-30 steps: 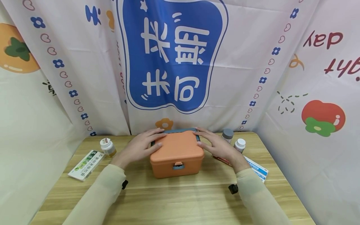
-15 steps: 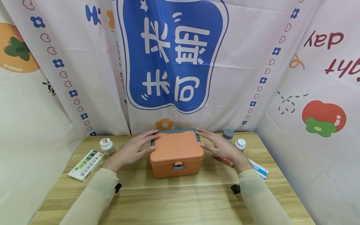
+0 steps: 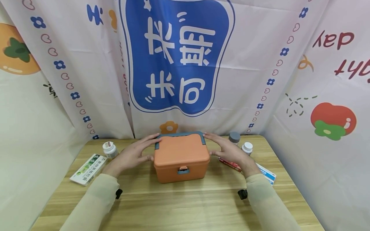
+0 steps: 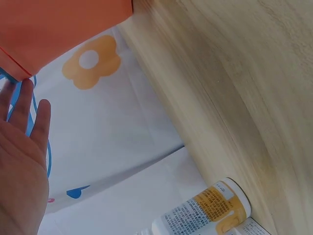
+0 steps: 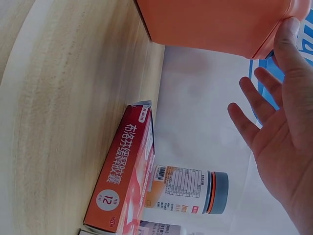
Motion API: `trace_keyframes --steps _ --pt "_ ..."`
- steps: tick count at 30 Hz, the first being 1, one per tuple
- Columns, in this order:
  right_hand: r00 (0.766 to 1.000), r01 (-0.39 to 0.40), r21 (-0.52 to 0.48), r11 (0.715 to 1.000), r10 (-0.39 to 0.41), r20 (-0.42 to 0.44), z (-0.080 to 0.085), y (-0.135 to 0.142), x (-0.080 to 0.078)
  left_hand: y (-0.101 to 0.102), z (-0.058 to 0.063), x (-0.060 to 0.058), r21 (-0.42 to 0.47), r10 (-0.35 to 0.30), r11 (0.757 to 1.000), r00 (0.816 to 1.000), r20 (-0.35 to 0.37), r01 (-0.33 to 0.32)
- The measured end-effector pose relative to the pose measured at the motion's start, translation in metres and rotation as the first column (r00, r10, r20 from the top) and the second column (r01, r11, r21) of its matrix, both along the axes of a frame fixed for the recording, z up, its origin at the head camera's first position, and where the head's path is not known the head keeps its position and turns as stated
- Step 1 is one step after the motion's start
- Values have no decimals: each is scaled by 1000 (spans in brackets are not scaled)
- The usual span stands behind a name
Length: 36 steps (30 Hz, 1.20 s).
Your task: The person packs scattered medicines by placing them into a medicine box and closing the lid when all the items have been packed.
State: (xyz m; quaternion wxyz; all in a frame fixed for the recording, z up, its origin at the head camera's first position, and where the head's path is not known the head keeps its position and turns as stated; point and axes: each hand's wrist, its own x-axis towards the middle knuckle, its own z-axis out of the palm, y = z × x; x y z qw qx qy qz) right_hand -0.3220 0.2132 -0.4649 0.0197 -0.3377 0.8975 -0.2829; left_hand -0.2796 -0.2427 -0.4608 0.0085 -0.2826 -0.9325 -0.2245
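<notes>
An orange storage box [image 3: 182, 157] with a blue-grey carry handle [image 3: 199, 133] sits at the middle back of the table, its lid down. On its front is a small latch [image 3: 183, 170]; I cannot tell if it is fastened. My left hand [image 3: 134, 154] lies along the box's left side with extended fingers, the tips at the lid's upper left edge. On the opposite side, my right hand [image 3: 228, 150] has its thumb against the lid's rim, seen in the right wrist view, where the other fingers [image 5: 258, 100] are spread and hold nothing.
Left on the table [image 3: 179, 205] are a white pill bottle [image 3: 110, 149] and a flat white-green carton [image 3: 89, 169]. Right are a red medicine box [image 5: 124, 171], a grey-capped bottle [image 3: 234, 138], a white-capped bottle [image 3: 247, 148] and a blue-white carton [image 3: 266, 175]. A printed curtain [image 3: 101, 96] stands behind.
Both hands have drawn outward from the top of the lid to the box's sides, the left one farther. The box has stayed in place.
</notes>
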Motion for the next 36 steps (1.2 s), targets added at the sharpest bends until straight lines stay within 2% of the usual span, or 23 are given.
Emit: trace_keyframes --steps 13,19,25,36 --pt "1000 19 -13 1000 -19 4 -2 -3 -2 -1 -3 0 5 -6 1000 1000 -17 6" --pt "1000 27 -23 999 -27 16 -3 -2 -3 0 0 1 29 11 1000 1000 11 -12" --pt "1000 4 -53 999 -3 18 -3 -2 -2 0 2 1 51 28 998 998 54 -31" --pt "999 -19 -118 993 23 37 -6 -5 -4 -1 -1 -2 94 15 995 997 74 -22"
